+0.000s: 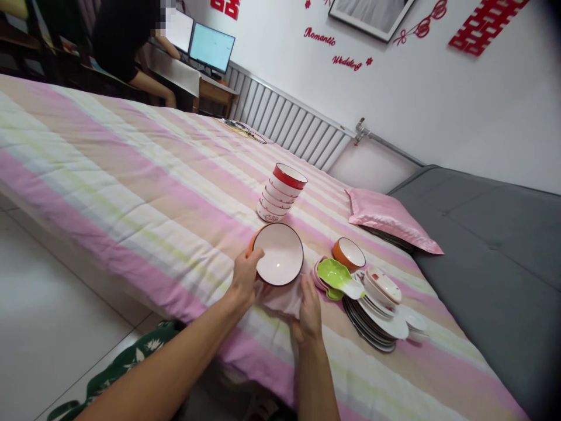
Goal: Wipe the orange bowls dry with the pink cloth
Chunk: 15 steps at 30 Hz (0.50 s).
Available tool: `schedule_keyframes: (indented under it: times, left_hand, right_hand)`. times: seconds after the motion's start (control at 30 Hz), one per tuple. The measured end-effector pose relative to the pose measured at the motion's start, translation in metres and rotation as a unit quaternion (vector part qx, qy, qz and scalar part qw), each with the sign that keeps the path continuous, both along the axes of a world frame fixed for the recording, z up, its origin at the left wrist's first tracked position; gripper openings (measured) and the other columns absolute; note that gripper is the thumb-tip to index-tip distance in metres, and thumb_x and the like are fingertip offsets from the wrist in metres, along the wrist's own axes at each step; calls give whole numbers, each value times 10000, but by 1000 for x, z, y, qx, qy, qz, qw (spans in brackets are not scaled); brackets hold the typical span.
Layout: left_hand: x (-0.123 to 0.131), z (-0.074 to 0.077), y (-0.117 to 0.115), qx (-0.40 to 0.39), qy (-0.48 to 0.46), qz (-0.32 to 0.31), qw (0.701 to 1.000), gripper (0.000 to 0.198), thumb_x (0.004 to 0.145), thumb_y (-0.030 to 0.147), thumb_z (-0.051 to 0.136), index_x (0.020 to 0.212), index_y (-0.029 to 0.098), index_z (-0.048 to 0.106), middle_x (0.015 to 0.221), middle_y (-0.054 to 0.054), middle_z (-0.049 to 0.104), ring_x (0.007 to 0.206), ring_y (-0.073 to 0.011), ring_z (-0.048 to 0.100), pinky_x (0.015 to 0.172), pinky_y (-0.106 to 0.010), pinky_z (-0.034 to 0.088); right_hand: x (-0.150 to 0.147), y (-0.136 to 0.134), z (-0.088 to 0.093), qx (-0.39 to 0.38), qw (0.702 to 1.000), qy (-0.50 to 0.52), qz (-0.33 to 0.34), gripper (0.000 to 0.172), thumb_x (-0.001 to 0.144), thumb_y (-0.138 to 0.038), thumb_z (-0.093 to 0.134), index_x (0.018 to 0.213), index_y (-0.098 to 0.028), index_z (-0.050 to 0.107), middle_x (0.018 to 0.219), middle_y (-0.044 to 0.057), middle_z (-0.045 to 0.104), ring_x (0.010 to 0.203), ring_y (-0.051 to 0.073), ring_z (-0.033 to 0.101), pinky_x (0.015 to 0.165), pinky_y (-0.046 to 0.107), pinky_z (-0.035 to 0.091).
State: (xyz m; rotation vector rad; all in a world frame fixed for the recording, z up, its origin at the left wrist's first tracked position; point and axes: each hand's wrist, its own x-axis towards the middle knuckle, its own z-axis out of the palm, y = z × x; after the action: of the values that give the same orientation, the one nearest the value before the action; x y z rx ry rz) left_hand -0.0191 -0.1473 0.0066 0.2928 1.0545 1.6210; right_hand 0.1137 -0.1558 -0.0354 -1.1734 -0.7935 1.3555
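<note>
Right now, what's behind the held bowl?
Beyond it, a stack of red-and-white bowls on the striped bedspread. The held bowl covers whatever lies directly behind.

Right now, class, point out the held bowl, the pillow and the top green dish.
Held bowl (279, 255), head view: inside.
Pillow (393, 218), head view: upper face.
Top green dish (335, 272), head view: inside.

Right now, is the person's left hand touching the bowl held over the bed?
Touching. The head view shows the left hand with its thumb over the bowl's rim.
</note>
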Motion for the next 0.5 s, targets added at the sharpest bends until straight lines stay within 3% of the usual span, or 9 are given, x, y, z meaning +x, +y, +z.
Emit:
schedule_keyframes:
  times: [0.2, 0.37, 0.5]
  left_hand:
    - [-12, -1, 7, -39, -32, 26, 998, 290, 582, 270, 617, 844, 147, 602, 712, -16, 583, 580, -129, 526, 473, -205, 418]
    - [-14, -2, 10, -57, -51, 36, 996, 239, 592, 256, 623, 803, 146, 600, 659, -4, 556, 522, -114, 496, 424, -194, 407]
    - [-14, 0, 10, -63, -66, 36, 995, 210, 624, 238, 615, 810, 145, 586, 607, 10, 521, 477, -109, 480, 396, -188, 404]
  right_hand:
    - [25, 15, -8, 53, 995, -73, -39, 758, 763, -511, 625, 1431, -301, 334, 1470, 48, 422, 1281, 212, 486, 989, 363, 469]
    - [36, 22, -19, 26, 988, -149, -35, 762, 691, -445, 664, 1355, -158, 424, 1294, 142, 594, 1097, 237, 629, 882, 345, 530]
    - [58, 27, -22, 18, 978, -202, -52, 666, 656, -485, 643, 1203, -118, 547, 1129, 142, 683, 984, 264, 668, 807, 357, 545]
